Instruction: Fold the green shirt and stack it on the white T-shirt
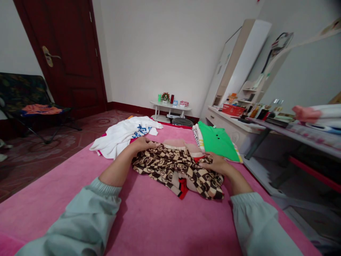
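A brown and cream checked garment [165, 163] with red trim and a pale waistband lies spread on the pink bed cover [160, 220]. At its upper left corner, my left hand [144, 145] grips the fabric between thumb and fingers. My right hand [214, 164] holds the right side, its fingers closed on the cloth near a red patch. Beyond my left hand sits a rumpled white shirt [119, 133] with blue lettering. A green folded garment [217, 140] rests behind my right hand, on top of other light clothes.
A small white table [170, 105] with small items stands past the bed's far edge. On the right are a white dresser [226, 121] with a red basket [233, 109] and a shelf with folded cloths. A chair [26, 96] holds orange clothing at left, near a dark red door [64, 53].
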`<action>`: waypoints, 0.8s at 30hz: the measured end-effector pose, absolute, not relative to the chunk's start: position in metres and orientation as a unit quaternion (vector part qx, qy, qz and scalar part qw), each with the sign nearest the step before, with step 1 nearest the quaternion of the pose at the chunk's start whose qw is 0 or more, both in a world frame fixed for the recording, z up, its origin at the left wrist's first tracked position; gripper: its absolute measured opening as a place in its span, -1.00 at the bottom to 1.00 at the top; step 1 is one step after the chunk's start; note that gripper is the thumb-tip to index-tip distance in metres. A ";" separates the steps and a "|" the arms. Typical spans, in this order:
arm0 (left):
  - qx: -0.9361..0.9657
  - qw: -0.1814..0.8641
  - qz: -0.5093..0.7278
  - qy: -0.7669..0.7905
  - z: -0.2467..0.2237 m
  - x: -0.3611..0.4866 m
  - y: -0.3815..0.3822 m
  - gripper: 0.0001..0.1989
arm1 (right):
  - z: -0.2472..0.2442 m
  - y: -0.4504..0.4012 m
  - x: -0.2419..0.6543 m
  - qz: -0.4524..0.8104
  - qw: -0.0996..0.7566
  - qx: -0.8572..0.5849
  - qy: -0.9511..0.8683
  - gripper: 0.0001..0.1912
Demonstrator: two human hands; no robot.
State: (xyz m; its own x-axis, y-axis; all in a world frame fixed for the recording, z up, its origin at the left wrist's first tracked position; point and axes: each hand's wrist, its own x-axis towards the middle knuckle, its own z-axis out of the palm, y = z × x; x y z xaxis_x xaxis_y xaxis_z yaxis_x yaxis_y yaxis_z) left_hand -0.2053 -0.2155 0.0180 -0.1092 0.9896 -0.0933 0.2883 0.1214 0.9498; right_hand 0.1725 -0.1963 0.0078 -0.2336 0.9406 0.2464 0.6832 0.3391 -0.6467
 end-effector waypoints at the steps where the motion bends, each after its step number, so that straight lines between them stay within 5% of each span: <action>1: 0.510 0.467 0.406 0.598 0.023 -0.203 -0.219 -0.70 | 0.011 -0.198 0.169 0.215 0.276 -0.541 -0.765 -0.66; 4: 0.493 0.574 0.455 0.470 0.044 -0.197 -0.228 -0.61 | 0.023 -0.198 0.163 0.190 0.315 -0.575 -0.731 -0.88; 8: 0.458 0.512 0.654 0.316 0.074 -0.196 -0.236 -0.56 | 0.051 -0.199 0.155 0.148 0.651 -0.519 -0.534 -0.81; 10: 0.468 0.492 0.673 0.294 0.085 -0.199 -0.243 -0.57 | 0.069 -0.209 0.149 0.196 0.719 -0.469 -0.473 -0.73; 13: 0.553 0.522 0.558 0.332 0.097 -0.202 -0.260 -0.62 | 0.094 -0.241 0.140 0.380 0.574 -0.445 -0.573 -0.68; 17: 0.620 0.536 0.402 0.409 0.105 -0.198 -0.274 -0.66 | 0.109 -0.278 0.131 0.545 0.140 -0.359 -0.745 -0.73; 19: 0.610 0.506 0.436 0.427 0.104 -0.195 -0.268 -0.69 | 0.104 -0.276 0.125 0.553 0.103 -0.336 -0.755 -0.73; 24: 0.475 0.111 0.707 0.511 0.075 -0.204 -0.222 -0.52 | 0.055 -0.216 0.124 0.438 0.565 -0.380 -0.587 -0.47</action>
State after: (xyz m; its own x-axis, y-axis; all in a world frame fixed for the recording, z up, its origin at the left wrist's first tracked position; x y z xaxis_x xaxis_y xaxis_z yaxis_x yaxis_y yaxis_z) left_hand -0.2036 -0.2222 0.0752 -0.5238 0.6431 0.5586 0.3290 -0.4522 0.8290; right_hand 0.1240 -0.2160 0.0549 -0.0737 0.9410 0.3304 -0.0487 0.3275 -0.9436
